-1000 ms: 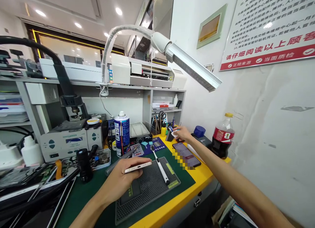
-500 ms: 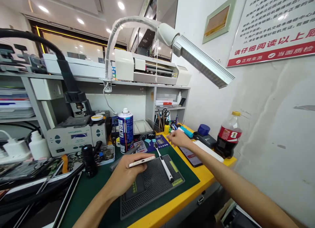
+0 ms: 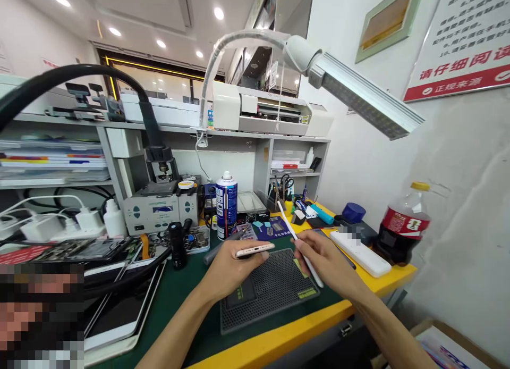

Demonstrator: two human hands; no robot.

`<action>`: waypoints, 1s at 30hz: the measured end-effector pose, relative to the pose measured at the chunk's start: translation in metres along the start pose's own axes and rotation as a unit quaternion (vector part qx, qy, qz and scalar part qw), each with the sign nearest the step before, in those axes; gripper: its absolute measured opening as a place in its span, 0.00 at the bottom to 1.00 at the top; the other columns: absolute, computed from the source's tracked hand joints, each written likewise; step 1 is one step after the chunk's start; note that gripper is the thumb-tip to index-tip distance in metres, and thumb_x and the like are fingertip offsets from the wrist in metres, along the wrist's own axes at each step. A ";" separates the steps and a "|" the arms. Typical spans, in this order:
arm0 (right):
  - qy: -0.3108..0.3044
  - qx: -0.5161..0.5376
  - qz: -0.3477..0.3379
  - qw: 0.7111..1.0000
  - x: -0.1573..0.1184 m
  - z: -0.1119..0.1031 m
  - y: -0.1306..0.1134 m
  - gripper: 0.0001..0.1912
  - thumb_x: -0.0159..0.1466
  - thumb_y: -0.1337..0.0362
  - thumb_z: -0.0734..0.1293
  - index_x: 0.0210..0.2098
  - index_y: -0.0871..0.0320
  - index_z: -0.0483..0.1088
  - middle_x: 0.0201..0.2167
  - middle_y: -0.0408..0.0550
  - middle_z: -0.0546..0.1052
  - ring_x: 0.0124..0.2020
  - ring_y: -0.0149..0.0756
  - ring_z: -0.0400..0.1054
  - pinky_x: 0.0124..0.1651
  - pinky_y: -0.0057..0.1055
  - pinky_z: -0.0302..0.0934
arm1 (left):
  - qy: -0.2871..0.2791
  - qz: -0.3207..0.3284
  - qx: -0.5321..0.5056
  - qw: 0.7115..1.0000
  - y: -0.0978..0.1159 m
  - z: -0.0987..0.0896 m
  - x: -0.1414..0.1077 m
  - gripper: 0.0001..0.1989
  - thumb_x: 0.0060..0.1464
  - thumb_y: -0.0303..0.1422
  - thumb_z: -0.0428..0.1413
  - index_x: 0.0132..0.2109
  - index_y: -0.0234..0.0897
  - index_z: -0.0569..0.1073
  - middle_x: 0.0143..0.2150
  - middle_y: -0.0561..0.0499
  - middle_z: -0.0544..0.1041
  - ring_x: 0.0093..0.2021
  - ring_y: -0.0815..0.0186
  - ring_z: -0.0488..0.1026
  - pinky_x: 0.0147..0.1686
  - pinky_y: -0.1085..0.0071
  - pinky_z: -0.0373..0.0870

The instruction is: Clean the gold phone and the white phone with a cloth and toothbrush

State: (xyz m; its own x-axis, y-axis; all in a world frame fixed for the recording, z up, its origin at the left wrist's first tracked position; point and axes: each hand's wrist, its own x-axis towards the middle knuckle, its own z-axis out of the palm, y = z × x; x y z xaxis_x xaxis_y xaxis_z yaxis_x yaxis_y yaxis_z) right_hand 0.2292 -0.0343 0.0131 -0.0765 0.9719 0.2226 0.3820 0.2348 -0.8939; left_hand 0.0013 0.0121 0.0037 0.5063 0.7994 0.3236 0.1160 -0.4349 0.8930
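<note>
My left hand (image 3: 229,268) holds a white phone (image 3: 255,250) by its edges, with the end that has the charging port facing me. To the right, my right hand (image 3: 324,257) is closed around a slim white brush-like tool (image 3: 290,228), which slants up to the left. Below both hands lies a grey perforated mat (image 3: 274,300) on the green work surface (image 3: 175,305). A blue spray can (image 3: 227,207) stands behind the phone.
A black flashlight (image 3: 177,246) stands left of my left hand, near several tablets (image 3: 123,305). At the right are a white power strip (image 3: 360,253) and a cola bottle (image 3: 404,223). A lamp (image 3: 366,95) hangs overhead.
My right hand has come back from the far right of the desk and taken hold of the white tool that lay on the mat. The view has turned left.
</note>
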 end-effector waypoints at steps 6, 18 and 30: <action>-0.039 0.113 0.078 0.990 -0.072 0.046 -0.011 0.25 0.65 0.39 0.60 0.36 0.56 0.62 0.24 0.37 0.65 0.12 0.19 0.50 0.14 0.20 0.42 | 0.022 0.028 0.009 0.999 0.000 0.006 0.001 0.16 0.58 0.42 0.58 0.48 0.40 0.81 0.45 0.49 0.82 0.45 0.54 0.76 0.46 0.63 0.73; -0.077 0.256 0.138 0.954 -0.067 0.088 0.001 0.30 0.61 0.34 0.60 0.31 0.57 0.65 0.11 0.31 0.55 0.12 0.21 0.41 0.15 0.19 0.39 | 0.012 0.045 0.031 0.998 0.002 0.011 -0.001 0.16 0.61 0.37 0.56 0.54 0.42 0.79 0.49 0.49 0.81 0.49 0.56 0.76 0.50 0.65 0.72; 0.084 0.195 0.158 0.964 -0.075 0.072 0.011 0.30 0.61 0.32 0.58 0.29 0.55 0.62 0.13 0.32 0.53 0.11 0.22 0.41 0.14 0.21 0.37 | 0.013 0.076 0.062 0.995 0.004 0.012 0.000 0.15 0.63 0.38 0.54 0.54 0.43 0.79 0.51 0.50 0.80 0.49 0.57 0.76 0.49 0.66 0.72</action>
State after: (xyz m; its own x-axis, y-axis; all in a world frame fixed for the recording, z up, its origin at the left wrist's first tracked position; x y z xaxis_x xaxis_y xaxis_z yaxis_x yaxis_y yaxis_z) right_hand 0.1731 -0.1038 -0.0416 0.1496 0.9873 -0.0541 -0.0154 -0.0524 -0.9985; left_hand 0.0121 0.0050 0.0034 0.5038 0.7302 0.4615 0.1443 -0.5979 0.7885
